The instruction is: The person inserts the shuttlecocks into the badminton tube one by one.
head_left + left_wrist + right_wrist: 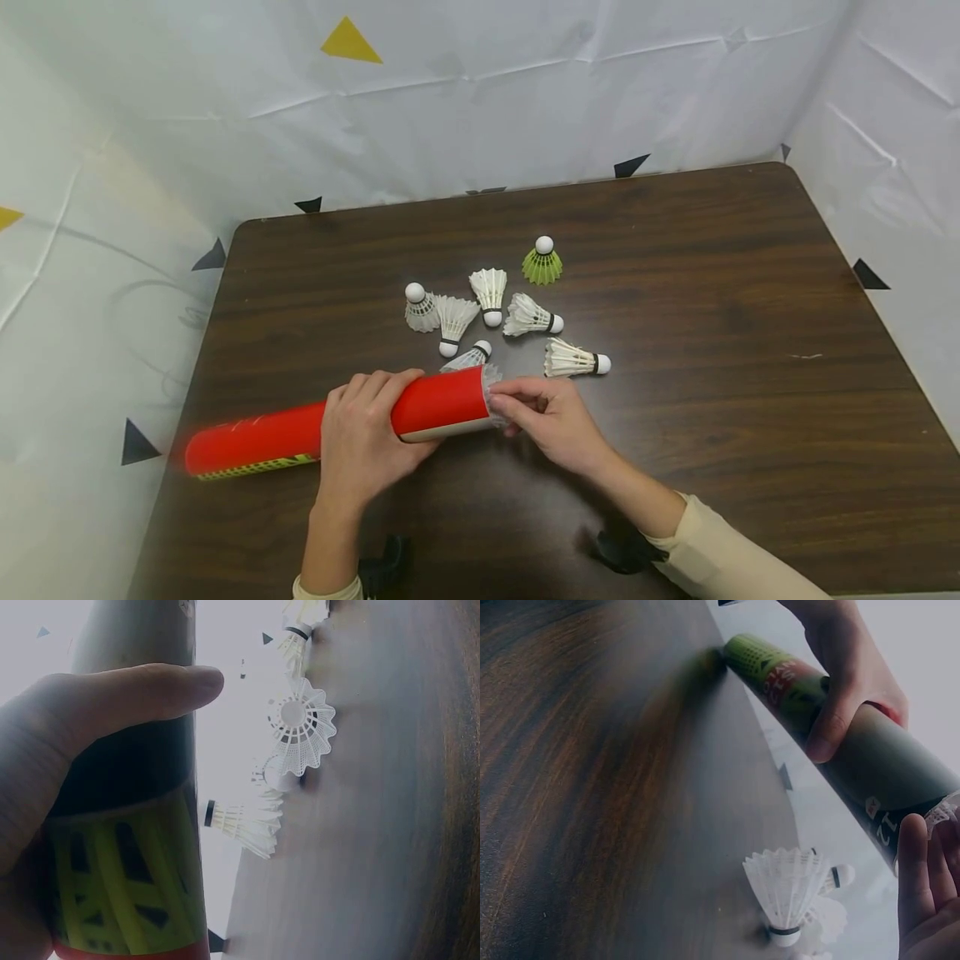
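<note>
My left hand [367,429] grips a long red shuttlecock tube [442,404] round its middle, and the left wrist view shows the thumb lying across it. The tube is tilted, its open end toward my right hand [551,421]. A white shuttlecock [492,392] sits in that mouth with only the edge of its skirt showing. Thumb and forefinger of the right hand pinch this edge; in the right wrist view the netted skirt [941,814] shows beside the fingers. The shuttlecock's cork is hidden inside the tube.
Several white shuttlecocks lie beyond the tube, among them an upright-corked one [420,308] and one at the right [573,360]. A yellow-green shuttlecock [542,262] stands farther back. The dark wooden table [720,333] meets white sheeted walls [487,100] behind and at the sides.
</note>
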`<state>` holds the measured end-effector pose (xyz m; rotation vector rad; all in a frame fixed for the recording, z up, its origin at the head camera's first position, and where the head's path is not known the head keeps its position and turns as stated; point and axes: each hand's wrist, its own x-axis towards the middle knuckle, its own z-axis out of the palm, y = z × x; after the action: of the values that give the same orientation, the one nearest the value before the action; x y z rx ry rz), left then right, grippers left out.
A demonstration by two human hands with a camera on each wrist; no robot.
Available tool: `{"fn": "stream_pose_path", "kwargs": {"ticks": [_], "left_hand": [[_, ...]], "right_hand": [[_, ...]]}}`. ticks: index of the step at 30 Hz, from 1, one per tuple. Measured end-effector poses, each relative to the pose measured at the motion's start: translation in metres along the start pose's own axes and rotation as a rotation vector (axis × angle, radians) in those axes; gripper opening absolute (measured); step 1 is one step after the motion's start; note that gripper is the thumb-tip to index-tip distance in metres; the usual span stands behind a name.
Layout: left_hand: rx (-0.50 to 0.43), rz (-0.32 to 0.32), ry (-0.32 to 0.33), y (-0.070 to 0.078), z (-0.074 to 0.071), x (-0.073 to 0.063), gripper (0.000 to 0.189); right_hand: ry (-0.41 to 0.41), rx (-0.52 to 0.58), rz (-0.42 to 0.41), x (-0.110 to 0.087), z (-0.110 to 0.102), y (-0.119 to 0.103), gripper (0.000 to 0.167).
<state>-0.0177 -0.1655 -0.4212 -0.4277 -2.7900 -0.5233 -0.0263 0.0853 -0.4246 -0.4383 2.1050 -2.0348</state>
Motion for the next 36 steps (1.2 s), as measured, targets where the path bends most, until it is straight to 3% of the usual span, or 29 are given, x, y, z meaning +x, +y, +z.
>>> {"fn": "stream_pose_path", "kwargs": {"ticks": [18, 25, 36], "left_hand": [[-0.011, 0.019, 0.01, 0.0, 0.0, 0.0, 0.073], [-0.008, 0.015, 0.0, 0.001, 0.001, -0.001, 0.074], [0.001, 0.022, -0.012, 0.001, 0.003, -0.001, 0.075]], "right_hand": [[-0.154, -0.034, 0.122, 0.017, 0.006, 0.0, 0.018], [-0.166, 0.015, 0.11, 0.017, 0.007, 0.001, 0.019], [-0.185, -0.039, 0.093, 0.015, 0.002, 0.004, 0.019]]}}
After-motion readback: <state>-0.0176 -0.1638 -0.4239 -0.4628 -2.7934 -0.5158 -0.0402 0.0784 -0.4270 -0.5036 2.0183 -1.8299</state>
